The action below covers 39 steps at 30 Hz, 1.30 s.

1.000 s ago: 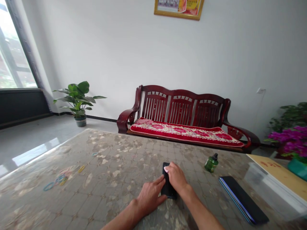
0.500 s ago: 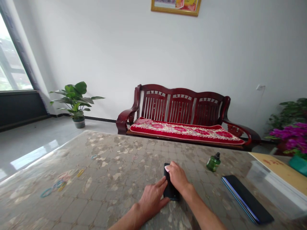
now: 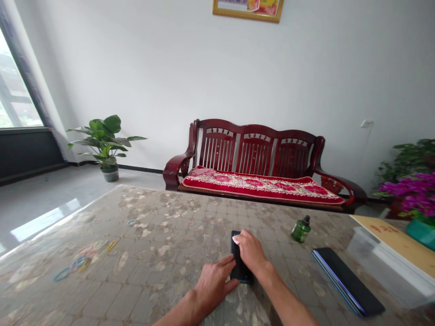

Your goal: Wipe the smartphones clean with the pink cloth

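Note:
A black smartphone [image 3: 242, 270] lies flat on the patterned tablecloth in front of me. My left hand [image 3: 215, 281] grips its near left side, the fingers on the left edge and the thumb by the bottom corner. Over the phone's upper part is my right hand [image 3: 250, 250], its fingers closed and pressed down on the screen. A small white wad [image 3: 235, 240], perhaps tissue or cloth, pokes out from under those fingers; most of it is hidden.
Right of my hands stand a green bottle [image 3: 301, 229], a stack of phones [image 3: 346, 280] and a clear plastic box [image 3: 380, 267]. Several coloured hair ties [image 3: 80, 261] lie on the tablecloth [image 3: 163, 276] at left. A wooden bench [image 3: 254, 154] stands beyond the table.
The view has shifted slightly. Both hands keep nearly the same place on the phone, and the right hand has moved only a little over the screen.

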{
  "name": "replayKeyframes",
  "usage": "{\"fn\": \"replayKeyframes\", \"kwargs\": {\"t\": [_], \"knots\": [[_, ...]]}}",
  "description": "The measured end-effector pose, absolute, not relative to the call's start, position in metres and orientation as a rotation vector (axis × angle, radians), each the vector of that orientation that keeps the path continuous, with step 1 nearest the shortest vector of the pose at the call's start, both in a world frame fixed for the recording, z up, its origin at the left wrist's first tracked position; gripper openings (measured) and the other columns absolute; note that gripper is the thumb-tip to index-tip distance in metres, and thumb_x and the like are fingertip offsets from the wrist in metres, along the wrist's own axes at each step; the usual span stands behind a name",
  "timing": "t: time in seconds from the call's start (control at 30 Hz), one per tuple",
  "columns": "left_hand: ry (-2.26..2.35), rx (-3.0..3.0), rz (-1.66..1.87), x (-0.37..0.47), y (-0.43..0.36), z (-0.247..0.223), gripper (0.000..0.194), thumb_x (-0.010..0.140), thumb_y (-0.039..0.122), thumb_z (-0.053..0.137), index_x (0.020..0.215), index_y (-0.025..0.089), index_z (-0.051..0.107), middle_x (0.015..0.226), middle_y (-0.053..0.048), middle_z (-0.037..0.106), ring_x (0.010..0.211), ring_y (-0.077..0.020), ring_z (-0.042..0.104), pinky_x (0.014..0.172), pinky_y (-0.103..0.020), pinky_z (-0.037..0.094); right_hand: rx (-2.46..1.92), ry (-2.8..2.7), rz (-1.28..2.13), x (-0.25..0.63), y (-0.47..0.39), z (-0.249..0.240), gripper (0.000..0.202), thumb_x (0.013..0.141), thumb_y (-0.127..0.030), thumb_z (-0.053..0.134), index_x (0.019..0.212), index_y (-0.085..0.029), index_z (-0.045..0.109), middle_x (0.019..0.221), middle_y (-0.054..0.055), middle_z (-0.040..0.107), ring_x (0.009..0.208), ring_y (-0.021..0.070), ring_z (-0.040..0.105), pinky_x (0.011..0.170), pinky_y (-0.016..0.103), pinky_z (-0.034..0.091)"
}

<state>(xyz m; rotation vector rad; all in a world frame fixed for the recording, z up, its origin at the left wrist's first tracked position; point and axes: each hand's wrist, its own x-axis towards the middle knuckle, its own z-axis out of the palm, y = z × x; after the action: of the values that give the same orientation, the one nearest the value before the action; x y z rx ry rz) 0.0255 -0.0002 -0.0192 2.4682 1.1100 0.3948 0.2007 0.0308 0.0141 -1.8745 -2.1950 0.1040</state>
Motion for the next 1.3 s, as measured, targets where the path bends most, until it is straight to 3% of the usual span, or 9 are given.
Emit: {"fn": "replayKeyframes", "kwargs": {"t": [0.27, 0.5, 0.7, 1.03, 1.3], "knots": [[1.073, 2.463, 0.438, 0.026, -0.001, -0.016, 0.033, 0.086, 0.032, 0.063, 0.119, 0.026, 0.062, 0.135, 0.0, 0.061, 0.111, -0.0228, 0.065, 0.096, -0.031, 0.052, -1.777, -2.302, 0.21, 0.201, -0.004, 0.021, 0.033, 0.092, -0.011, 0.04, 0.088, -0.023, 0.071, 0.094, 0.004, 0.062, 0.087, 0.0139, 0.059, 0.074, 0.023, 0.037], [1.118, 2.461, 0.42, 0.029, 0.001, -0.018, 0.038, 0.085, 0.031, 0.063, 0.123, 0.023, 0.063, 0.14, -0.006, 0.057, 0.114, -0.0261, 0.064, 0.1, -0.036, 0.051, -1.879, -2.182, 0.153, 0.205, 0.026, 0.019, 0.034, 0.094, -0.013, 0.039, 0.094, -0.022, 0.072, 0.098, 0.006, 0.064, 0.095, 0.0147, 0.059, 0.08, 0.022, 0.038], [1.114, 2.462, 0.431, 0.028, 0.0, -0.017, 0.04, 0.085, 0.033, 0.063, 0.124, 0.024, 0.062, 0.139, -0.006, 0.059, 0.113, -0.0257, 0.065, 0.098, -0.036, 0.052, -1.867, -2.255, 0.203, 0.208, 0.004, 0.02, 0.033, 0.091, -0.011, 0.041, 0.086, -0.021, 0.071, 0.097, 0.005, 0.063, 0.09, 0.014, 0.06, 0.076, 0.022, 0.037], [1.16, 2.469, 0.403, 0.03, 0.0, -0.012, 0.043, 0.085, 0.032, 0.06, 0.128, 0.024, 0.062, 0.141, -0.008, 0.056, 0.113, -0.0257, 0.065, 0.1, -0.037, 0.05, -1.956, -2.147, 0.137, 0.222, 0.028, 0.023, 0.036, 0.091, -0.009, 0.041, 0.099, -0.022, 0.074, 0.1, 0.006, 0.066, 0.096, 0.0152, 0.061, 0.079, 0.021, 0.039], [1.172, 2.462, 0.411, 0.031, -0.001, -0.013, 0.041, 0.085, 0.031, 0.06, 0.126, 0.025, 0.062, 0.141, -0.006, 0.057, 0.111, -0.026, 0.066, 0.099, -0.037, 0.051, -1.905, -2.251, 0.237, 0.229, -0.001, 0.025, 0.031, 0.086, -0.007, 0.045, 0.084, -0.022, 0.072, 0.094, 0.004, 0.064, 0.088, 0.0139, 0.062, 0.073, 0.021, 0.037]]}}
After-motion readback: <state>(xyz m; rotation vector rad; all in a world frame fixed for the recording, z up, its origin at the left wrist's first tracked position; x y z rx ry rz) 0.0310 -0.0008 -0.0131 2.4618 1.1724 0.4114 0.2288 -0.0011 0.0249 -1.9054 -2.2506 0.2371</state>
